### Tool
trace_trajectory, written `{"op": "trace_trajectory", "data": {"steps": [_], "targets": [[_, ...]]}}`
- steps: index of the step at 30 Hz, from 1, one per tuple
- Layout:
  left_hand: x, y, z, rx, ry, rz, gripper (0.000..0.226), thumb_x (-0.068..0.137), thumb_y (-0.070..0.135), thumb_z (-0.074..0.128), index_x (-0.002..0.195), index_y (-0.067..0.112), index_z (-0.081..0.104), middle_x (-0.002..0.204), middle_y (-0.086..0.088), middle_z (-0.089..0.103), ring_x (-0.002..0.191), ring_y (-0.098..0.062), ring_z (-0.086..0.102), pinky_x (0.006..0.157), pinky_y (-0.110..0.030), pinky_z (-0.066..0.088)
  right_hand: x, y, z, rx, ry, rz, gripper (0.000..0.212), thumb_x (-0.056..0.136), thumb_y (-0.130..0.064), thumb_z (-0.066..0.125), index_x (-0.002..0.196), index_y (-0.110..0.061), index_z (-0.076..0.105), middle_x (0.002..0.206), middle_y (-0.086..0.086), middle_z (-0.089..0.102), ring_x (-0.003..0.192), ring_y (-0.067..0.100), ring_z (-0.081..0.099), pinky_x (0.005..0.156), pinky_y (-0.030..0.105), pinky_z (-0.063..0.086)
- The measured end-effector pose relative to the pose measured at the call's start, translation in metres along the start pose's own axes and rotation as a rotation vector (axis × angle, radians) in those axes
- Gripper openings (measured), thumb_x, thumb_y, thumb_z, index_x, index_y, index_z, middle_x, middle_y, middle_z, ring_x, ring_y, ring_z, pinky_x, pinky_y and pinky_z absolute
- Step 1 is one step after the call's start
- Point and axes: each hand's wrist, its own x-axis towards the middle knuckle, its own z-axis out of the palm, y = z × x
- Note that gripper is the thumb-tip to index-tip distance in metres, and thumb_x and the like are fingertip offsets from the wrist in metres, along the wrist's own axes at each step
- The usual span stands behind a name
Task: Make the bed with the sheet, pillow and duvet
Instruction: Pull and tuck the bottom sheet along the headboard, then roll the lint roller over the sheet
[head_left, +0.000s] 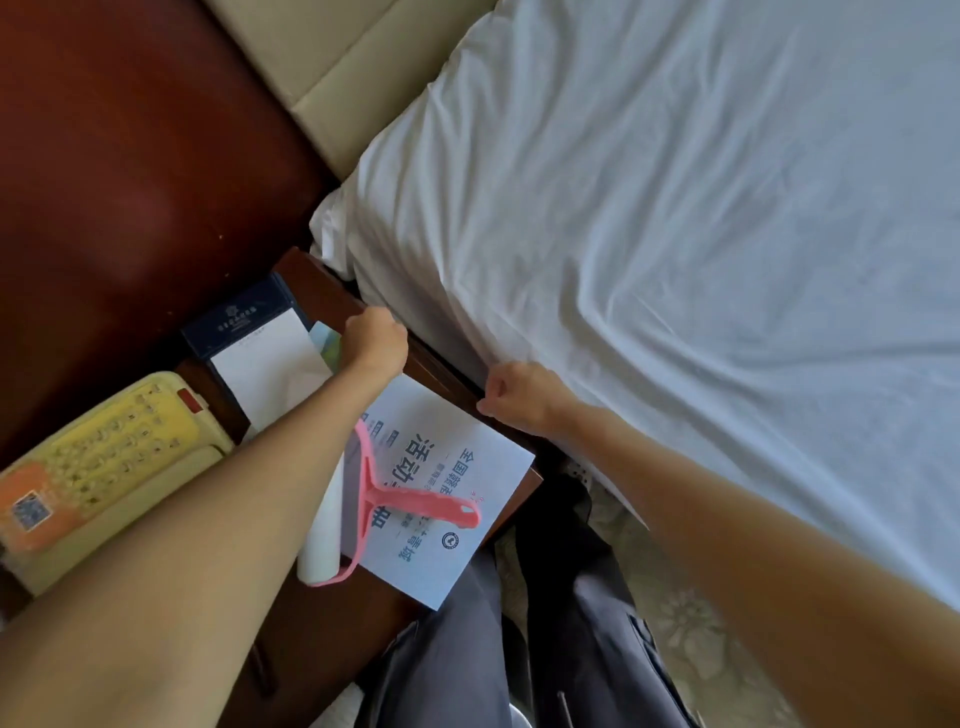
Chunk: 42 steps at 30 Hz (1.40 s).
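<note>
A person leans over the side of a bed, both bare arms reaching to the white sheet (675, 234), which lies spread over the mattress with soft creases and hangs down the near side beside a dark wooden nightstand (311, 280). The right hand (519, 397) is closed in a fist on the sheet's lower edge, where the creases draw together at the knuckles. The left hand (376, 338) is curled tight against the hanging cloth nearer the head of the bed, just above the nightstand's edge; whether it has cloth inside its fingers cannot be told. On the nightstand lie a printed leaflet (467, 467) with a pink-handled lint roller (421, 506) resting across it, a notepad (260, 358) in a dark holder, and a cream-yellow telephone (104, 457) partly under the left forearm. A beige padded headboard (353, 67) stands at the sheet's upper corner, with a reddish-brown wood panel (130, 156) beside it. Below, the person's dark trousers (582, 623) stand on patterned carpet (675, 623) between nightstand and bed.
</note>
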Motion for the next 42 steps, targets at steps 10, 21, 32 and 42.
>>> {"op": "trace_trajectory", "data": {"steps": [10,21,32,42], "targets": [[-0.058,-0.086,-0.024,-0.019,0.139,0.032,0.025,0.093,0.007,0.04,0.1,-0.003,0.061,0.113,-0.02,0.061,0.11,-0.034,0.054,0.088,-0.037,0.043,-0.013,-0.063,0.113,-0.238,-0.361,-0.061,0.045,0.088,-0.027,0.061,0.127,-0.011,0.047,0.11,0.01,0.058,0.102,0.025,0.057,0.08,0.03,0.045],[-0.029,-0.103,-0.054,-0.384,-0.314,-0.196,0.071,0.1,0.048,0.008,0.125,0.001,0.056,0.129,-0.015,0.055,0.125,-0.026,0.047,0.109,-0.038,0.026,-0.022,-0.068,0.095,-0.357,-0.396,-0.206,0.045,0.097,-0.005,0.043,0.14,-0.015,0.036,0.124,0.019,0.054,0.109,0.03,0.056,0.092,0.034,0.048],[-0.033,-0.102,-0.053,-0.474,-0.306,-0.224,0.082,0.096,0.055,0.0,0.13,0.001,0.052,0.135,-0.015,0.05,0.128,-0.024,0.043,0.109,-0.037,0.026,-0.024,-0.039,0.106,-0.223,-0.435,-0.088,0.027,0.096,-0.009,0.046,0.122,-0.007,0.051,0.123,0.015,0.056,0.109,0.03,0.053,0.087,0.031,0.041],[-0.044,-0.102,-0.046,-0.439,-0.238,-0.321,0.056,0.099,0.043,0.024,0.133,0.006,0.049,0.139,-0.012,0.049,0.127,-0.027,0.046,0.101,-0.036,0.039,-0.042,-0.038,0.076,-0.058,-0.428,0.019,0.022,0.096,-0.009,0.048,0.116,-0.003,0.055,0.082,0.005,0.056,0.064,0.013,0.051,0.057,0.016,0.039]]}}
